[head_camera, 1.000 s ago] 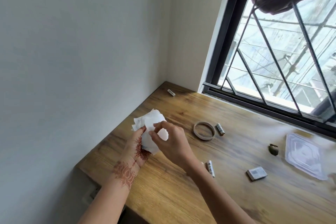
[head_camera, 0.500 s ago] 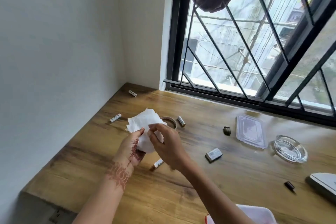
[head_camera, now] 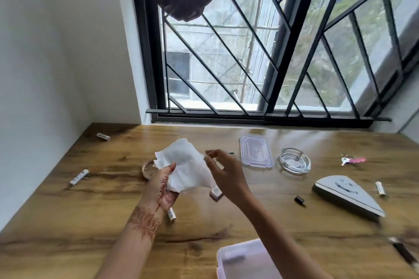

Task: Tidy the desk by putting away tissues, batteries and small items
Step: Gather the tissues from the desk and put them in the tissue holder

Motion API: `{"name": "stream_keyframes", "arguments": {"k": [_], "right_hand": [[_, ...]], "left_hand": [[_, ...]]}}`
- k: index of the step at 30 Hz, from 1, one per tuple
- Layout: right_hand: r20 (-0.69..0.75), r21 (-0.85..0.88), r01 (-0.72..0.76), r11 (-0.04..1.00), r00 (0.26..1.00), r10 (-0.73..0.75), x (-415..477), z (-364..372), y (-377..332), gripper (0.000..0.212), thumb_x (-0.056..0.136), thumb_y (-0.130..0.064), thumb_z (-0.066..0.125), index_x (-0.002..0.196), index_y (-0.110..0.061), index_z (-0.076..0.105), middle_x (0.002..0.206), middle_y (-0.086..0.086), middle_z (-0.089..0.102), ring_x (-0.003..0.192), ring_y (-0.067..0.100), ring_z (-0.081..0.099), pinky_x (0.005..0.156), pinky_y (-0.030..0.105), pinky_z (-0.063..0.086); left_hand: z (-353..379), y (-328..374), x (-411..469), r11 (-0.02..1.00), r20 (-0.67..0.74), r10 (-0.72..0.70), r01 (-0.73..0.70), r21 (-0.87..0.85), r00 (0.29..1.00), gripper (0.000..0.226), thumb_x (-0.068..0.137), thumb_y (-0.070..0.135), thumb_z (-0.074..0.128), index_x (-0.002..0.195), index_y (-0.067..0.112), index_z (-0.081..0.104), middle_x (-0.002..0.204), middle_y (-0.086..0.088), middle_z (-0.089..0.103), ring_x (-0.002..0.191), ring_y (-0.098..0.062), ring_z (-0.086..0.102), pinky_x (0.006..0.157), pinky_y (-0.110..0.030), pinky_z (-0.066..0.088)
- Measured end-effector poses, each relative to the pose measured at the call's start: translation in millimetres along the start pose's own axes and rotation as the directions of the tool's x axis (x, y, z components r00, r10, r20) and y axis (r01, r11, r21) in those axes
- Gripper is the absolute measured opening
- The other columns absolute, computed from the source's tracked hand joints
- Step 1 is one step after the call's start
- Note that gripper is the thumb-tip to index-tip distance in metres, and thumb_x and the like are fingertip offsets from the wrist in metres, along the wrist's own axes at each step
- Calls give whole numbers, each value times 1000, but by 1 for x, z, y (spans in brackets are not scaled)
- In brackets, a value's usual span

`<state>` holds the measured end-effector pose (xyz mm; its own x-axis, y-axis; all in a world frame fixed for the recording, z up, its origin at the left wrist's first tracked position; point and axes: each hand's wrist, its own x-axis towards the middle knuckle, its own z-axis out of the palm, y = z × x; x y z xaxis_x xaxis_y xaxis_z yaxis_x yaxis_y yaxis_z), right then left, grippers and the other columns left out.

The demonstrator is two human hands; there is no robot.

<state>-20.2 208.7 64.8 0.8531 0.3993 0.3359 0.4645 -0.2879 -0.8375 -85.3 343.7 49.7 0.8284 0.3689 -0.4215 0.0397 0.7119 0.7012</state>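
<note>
A crumpled white tissue (head_camera: 184, 167) hangs above the middle of the wooden desk (head_camera: 90, 210). My left hand (head_camera: 162, 184) grips its lower left edge. My right hand (head_camera: 226, 174) pinches its right corner between thumb and forefinger. White batteries lie scattered: one at the far left corner (head_camera: 103, 136), one at the left (head_camera: 79, 176), one under my left wrist (head_camera: 171, 214), one at the right (head_camera: 380, 188). A tape ring (head_camera: 146, 168) is partly hidden behind my left hand. A small box (head_camera: 216, 194) lies under my right hand.
A clear plastic lid (head_camera: 255, 154) and a glass ashtray (head_camera: 294, 161) lie near the window. A grey wedge-shaped object (head_camera: 347, 196), a small dark item (head_camera: 299, 200) and keys with a pink tag (head_camera: 352, 160) are on the right. A pale pink container (head_camera: 244, 260) sits at the front edge.
The view has swung right, bringing the right side of the desk and the pink container into sight. The tissue has been spread wider between both hands.
</note>
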Motion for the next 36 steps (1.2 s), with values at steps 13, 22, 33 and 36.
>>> {"name": "stream_keyframes", "arguments": {"k": [13,22,33,36], "right_hand": [[-245,8,-284,959,929,277,3,-160,87,15,88,-13,59,76,-19,64,81,1,68,85,18,64,78,24,45],[-325,-362,-605,709,795,513,-18,-294,191,58,76,-32,73,121,-3,53,127,13,55,119,27,49,94,31,38],[-122,-401,-624,671,762,636,-31,-344,256,42,64,-48,77,80,-12,62,95,6,66,84,19,58,64,26,37],[-113,-348,-615,708,777,619,-28,-345,254,39,63,-42,80,73,-12,58,83,4,65,77,18,57,60,26,36]], "left_hand": [[98,-63,32,989,184,-87,107,-101,979,21,96,5,38,93,6,59,65,-7,73,57,-19,70,42,-31,54],[188,-141,44,991,195,-37,61,-118,980,25,94,0,38,111,3,57,69,-2,74,61,-16,71,46,-31,56],[246,-201,30,990,185,-62,84,-112,981,26,96,7,37,101,11,62,72,-3,75,63,-15,72,53,-33,59],[251,-211,27,989,172,-62,83,-119,983,32,96,7,36,89,8,68,73,-6,75,64,-18,72,52,-40,59]]}}
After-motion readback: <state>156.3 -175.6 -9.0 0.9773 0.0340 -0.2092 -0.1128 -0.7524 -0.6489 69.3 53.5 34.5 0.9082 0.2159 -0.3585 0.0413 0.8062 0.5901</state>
